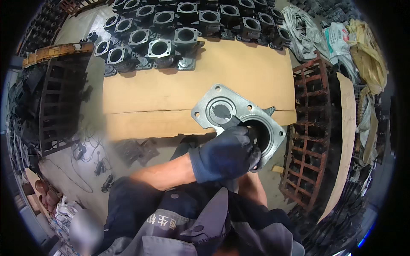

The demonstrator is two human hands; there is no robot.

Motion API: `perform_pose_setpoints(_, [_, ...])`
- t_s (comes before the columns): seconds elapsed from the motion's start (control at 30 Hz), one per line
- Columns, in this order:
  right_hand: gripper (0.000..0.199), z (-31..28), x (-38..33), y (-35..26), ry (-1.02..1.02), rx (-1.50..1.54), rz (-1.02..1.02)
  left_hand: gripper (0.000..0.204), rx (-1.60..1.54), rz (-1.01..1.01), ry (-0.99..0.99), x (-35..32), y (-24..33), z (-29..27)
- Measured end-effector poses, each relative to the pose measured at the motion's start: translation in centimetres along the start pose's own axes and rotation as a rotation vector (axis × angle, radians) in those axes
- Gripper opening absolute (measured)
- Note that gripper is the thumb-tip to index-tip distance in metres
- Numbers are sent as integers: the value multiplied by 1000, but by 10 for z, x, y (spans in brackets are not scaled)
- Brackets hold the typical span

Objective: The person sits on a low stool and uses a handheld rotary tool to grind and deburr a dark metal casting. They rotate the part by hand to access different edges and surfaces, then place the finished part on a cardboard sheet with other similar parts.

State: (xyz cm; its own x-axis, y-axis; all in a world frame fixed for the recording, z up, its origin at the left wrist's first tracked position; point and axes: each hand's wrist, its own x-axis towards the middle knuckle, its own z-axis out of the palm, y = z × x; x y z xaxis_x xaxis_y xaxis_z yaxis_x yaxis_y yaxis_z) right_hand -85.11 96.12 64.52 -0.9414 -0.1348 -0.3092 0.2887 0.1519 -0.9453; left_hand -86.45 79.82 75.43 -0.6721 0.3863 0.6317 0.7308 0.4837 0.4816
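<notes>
A grey metal casting (pixel 259 114) with a flat flange, bolt holes and two round openings is held up, tilted, over the near edge of the cardboard-covered surface. My left hand (pixel 226 154), in a dark blue glove, lies across the casting's near side. Its fingers are curled at the edge of the larger opening, gripping there. A short dark strip beside the smaller opening may be a fingertip or a tool; I cannot make it out. My right forearm (pixel 254 190) rises behind the left hand toward the casting's lower end. The right hand's fingers are mostly hidden there.
Several similar castings (pixel 160 48) stand in rows at the far side of the cardboard (pixel 145 94). A rusty metal rack (pixel 314 141) is on the right, and a dark slatted crate (pixel 60 102) on the left. Sacks (pixel 337 40) lie far right; cables (pixel 100 166) are on the floor.
</notes>
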Motion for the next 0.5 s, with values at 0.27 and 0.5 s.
perform_pose_setpoints(0.27, [43, -14, 55, -4, -18, -214, -108, 13, -74, -262, 33, 18, -20, 14])
perform_pose_setpoints(0.5, [51, -32, 128, -95, -343, -1115, -643, 46, -134, -693, 80, 4, -42, 37])
